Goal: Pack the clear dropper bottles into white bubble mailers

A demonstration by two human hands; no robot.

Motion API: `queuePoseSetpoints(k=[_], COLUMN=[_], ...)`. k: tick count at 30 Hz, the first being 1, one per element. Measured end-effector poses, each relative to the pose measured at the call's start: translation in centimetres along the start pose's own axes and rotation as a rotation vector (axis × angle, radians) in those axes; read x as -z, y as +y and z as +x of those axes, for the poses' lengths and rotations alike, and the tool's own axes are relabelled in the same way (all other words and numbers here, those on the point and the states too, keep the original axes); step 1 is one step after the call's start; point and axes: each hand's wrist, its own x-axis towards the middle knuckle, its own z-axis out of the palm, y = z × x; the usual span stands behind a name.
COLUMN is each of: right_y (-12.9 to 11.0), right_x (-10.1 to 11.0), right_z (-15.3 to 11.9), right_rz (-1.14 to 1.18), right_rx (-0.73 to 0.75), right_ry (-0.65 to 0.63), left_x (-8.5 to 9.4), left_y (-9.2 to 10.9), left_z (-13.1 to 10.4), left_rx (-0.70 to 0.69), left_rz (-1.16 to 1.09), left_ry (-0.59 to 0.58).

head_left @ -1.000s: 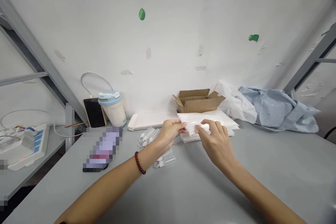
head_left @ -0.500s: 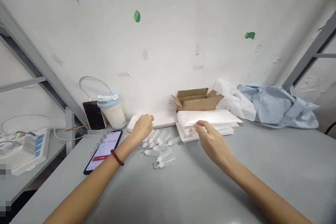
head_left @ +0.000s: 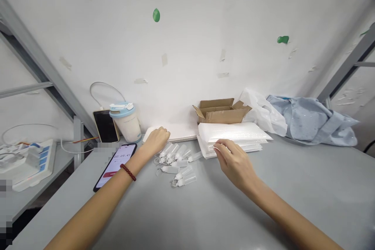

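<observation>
My left hand (head_left: 158,140) is closed, fingers curled at the front left of a flat white stack (head_left: 183,131) against the wall. Its fingertips are hidden, so what it holds, if anything, cannot be made out. Just in front of it lie several small clear plastic squeeze bottles (head_left: 186,180) with white caps, loosely heaped. Thumb and fingers of my right hand (head_left: 236,164) come together in a pinch at the front left of a pile of white padded envelopes (head_left: 231,131). Anything between those fingertips is too small to name.
Behind the envelopes stands an open cardboard box (head_left: 221,113), with a white plastic bag (head_left: 262,111) and a light blue cloth bag (head_left: 310,121) to its right. On the left are a lidded cup (head_left: 127,125), a phone with a timer (head_left: 118,164), another phone (head_left: 106,125) and a power strip (head_left: 43,162).
My left hand has shifted slightly left, its fingers still curled. My right hand has drawn back a little toward me and its fingers bend more. The bottles and envelopes stay where they were.
</observation>
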Motion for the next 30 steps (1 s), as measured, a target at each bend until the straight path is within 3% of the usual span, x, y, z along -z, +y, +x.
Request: queuePoseSetpoints(k=[6, 12, 17, 22, 24, 27, 30], right_y=[-0.2, -0.2, 0.0, -0.1, -0.4, -1.1, -1.9], right_x=[-0.1, -0.2, -0.4, -0.3, 0.0, 0.6, 1.4], right_z=[0.0, -0.2, -0.3, -0.2, 0.0, 0.3, 0.4], right_rz=[0.012, 0.045, 0.065, 0.089, 0.115, 0.163, 0.170], right_rx=[0.007, -0.008, -0.083, -0.085, -0.072, -0.034, 0.046], right_ry=[-0.018, -0.053, -0.114, -0.070, -0.024, 0.066, 0.170], left_x=[-0.1, 0.3, 1.1, 1.7, 1.6, 1.1, 0.4], left_y=[0.3, -0.2, -0.7, 0.3, 1.0, 2.0, 2.9], left_z=[-0.1, -0.6, -1.6, -4.2, -5.6, -7.6, -9.2], left_rx=[-0.007, 0.091, 0.208, 0.285, 0.224, -0.018, -0.208], left_rz=[0.051, 0.059, 0.035, 0.004, -0.035, -0.132, -0.208], left_ry=[0.051, 0.119, 0.237, 0.399, 0.556, 0.802, 0.904])
